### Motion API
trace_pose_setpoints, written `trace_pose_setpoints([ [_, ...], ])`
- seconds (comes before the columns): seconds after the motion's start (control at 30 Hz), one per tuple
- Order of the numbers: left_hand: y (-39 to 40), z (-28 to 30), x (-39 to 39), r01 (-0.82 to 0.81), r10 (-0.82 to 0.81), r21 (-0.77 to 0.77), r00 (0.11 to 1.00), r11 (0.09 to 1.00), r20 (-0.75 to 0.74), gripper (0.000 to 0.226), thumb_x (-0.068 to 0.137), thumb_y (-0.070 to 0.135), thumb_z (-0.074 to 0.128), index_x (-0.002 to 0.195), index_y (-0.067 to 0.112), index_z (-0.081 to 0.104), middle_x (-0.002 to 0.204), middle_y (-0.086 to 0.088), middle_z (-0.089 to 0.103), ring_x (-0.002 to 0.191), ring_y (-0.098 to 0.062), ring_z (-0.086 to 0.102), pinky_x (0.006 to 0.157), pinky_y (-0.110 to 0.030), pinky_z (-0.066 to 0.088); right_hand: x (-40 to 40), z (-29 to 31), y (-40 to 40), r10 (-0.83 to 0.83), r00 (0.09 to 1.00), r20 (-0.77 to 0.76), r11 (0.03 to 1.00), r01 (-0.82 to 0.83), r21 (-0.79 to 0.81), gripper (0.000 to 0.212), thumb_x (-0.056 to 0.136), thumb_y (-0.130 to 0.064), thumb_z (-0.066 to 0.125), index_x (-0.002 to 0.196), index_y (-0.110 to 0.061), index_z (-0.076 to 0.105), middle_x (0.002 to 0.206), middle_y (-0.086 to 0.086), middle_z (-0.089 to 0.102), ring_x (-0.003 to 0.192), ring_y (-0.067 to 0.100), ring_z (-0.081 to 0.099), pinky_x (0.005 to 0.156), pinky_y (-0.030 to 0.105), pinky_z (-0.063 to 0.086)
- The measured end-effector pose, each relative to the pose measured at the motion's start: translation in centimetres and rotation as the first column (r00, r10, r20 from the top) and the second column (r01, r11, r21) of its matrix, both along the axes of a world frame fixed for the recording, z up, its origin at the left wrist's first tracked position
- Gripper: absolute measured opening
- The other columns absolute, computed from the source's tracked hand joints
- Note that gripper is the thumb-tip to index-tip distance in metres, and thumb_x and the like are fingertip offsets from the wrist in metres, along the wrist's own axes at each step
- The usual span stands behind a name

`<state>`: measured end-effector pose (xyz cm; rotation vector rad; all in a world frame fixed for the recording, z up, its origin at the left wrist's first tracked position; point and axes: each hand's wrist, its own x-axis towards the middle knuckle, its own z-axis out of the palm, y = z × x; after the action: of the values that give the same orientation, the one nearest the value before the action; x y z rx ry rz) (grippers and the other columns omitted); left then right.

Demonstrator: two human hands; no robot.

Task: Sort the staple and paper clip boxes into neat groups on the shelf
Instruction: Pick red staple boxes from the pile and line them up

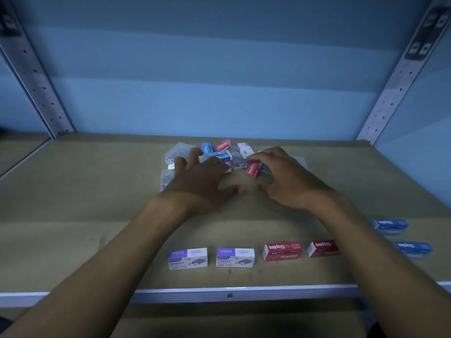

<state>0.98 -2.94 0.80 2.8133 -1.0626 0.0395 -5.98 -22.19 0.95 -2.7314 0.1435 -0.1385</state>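
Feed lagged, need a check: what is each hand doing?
Left hand: open, fingers spread over the pile, holding nothing.
Right hand: fingertips on red staples box; grip unclear.

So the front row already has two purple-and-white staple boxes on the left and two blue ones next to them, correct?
Not quite. The head view shows two purple-and-white staple boxes on the left, but the two boxes beside them are red. The blue boxes sit further right, near the shelf's edge.

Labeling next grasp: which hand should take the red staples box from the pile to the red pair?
Right. Its fingers already touch the red staples box, and the red pair lies on that side; the left hand rests farther left.
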Motion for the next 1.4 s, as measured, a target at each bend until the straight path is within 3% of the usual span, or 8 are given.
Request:
trace_pose_setpoints([
  [0.23,1.1,0.0,-2.5,0.069,-0.066,0.085,0.997,0.994,-0.038,0.059,0.093,0.063,0.038,0.146,0.04,0.03,0.158,0.018,0.021,0.147,-0.022,-0.004,0.116,-0.045,0.007,-0.1,0.4,-0.7,-0.082,0.983,0.165,0.997,0.079,0.02,0.027,0.088,-0.021,0.066,0.114,-0.032,0.07,0.107,-0.001,0.053,0.1,0.016,0.056,0.088,0.031,0.047],
  [0.43,1.3,0.1,-2.8,0.077,-0.072,0.081,0.996,0.994,-0.058,0.056,0.097,0.055,0.037,0.15,0.039,0.025,0.159,0.017,0.019,0.148,-0.022,-0.005,0.117,-0.046,0.004,-0.5,0.2,-0.4,-0.149,0.973,0.176,0.985,0.13,0.116,0.009,0.084,-0.028,0.069,0.093,-0.029,0.068,0.074,-0.017,0.059,0.081,0.006,0.061,0.072,0.027,0.051],
  [0.73,-0.3,-0.7,0.0,0.023,-0.017,-0.118,0.999,0.993,0.051,0.04,0.088,0.025,0.058,0.125,0.032,0.044,0.143,0.007,0.039,0.139,-0.03,0.015,0.105,-0.042,0.022,-1.8,1.0,-0.7,-0.164,0.981,0.108,0.97,0.14,0.2,0.026,0.082,-0.015,0.066,0.096,-0.036,0.068,0.078,-0.015,0.065,0.074,0.002,0.06,0.064,0.021,0.045],
  [0.93,-1.5,-1.1,1.1,0.035,-0.026,-0.124,0.997,0.992,0.072,0.067,0.088,0.03,0.059,0.146,0.042,0.028,0.156,0.009,0.033,0.142,-0.033,0.013,0.106,-0.043,0.019,-2.3,1.1,-0.7,-0.128,0.987,0.098,0.971,0.105,0.212,0.024,0.084,-0.015,0.065,0.094,-0.037,0.07,0.071,-0.019,0.064,0.067,-0.013,0.056,0.053,0.004,0.037],
  [1.0,-1.7,-1.3,1.1,0.03,-0.019,-0.155,0.997,0.987,0.069,0.066,0.089,0.03,0.059,0.146,0.042,0.028,0.155,0.009,0.035,0.141,-0.034,0.015,0.105,-0.043,0.018,-2.5,1.3,-0.5,-0.115,0.989,0.089,0.971,0.093,0.219,0.025,0.086,-0.016,0.063,0.094,-0.038,0.072,0.079,-0.016,0.068,0.069,-0.008,0.059,0.057,0.006,0.038],
  [1.17,-1.7,-1.3,1.5,-0.012,0.034,-0.221,0.995,0.975,0.095,0.064,0.087,0.037,0.063,0.145,0.035,0.036,0.144,0.004,0.05,0.13,-0.03,0.031,0.092,-0.037,0.021,-3.0,2.0,-0.1,-0.068,0.994,0.081,0.967,0.046,0.25,0.04,0.087,-0.013,0.051,0.094,-0.045,0.074,0.105,0.0,0.073,0.086,0.014,0.064,0.079,0.03,0.054],
  [1.3,-1.7,-0.6,1.4,-0.018,0.037,-0.244,0.996,0.97,0.077,0.059,0.081,0.042,0.07,0.136,0.03,0.05,0.136,0.0,0.055,0.123,-0.026,0.043,0.092,-0.036,0.025,-3.3,2.1,-0.2,-0.048,0.997,0.063,0.964,0.03,0.263,0.035,0.09,-0.015,0.058,0.107,-0.044,0.067,0.096,-0.006,0.068,0.083,0.011,0.065,0.069,0.026,0.051],
  [1.4,-1.4,0.0,0.9,0.018,-0.017,-0.314,1.0,0.949,0.004,0.054,0.076,0.035,0.077,0.125,0.027,0.058,0.124,-0.001,0.055,0.114,-0.021,0.053,0.094,-0.033,0.033,-3.4,2.2,-0.2,-0.036,0.998,0.054,0.963,0.02,0.269,0.036,0.089,-0.02,0.067,0.114,-0.044,0.06,0.09,-0.014,0.07,0.082,0.004,0.066,0.073,0.028,0.055],
])
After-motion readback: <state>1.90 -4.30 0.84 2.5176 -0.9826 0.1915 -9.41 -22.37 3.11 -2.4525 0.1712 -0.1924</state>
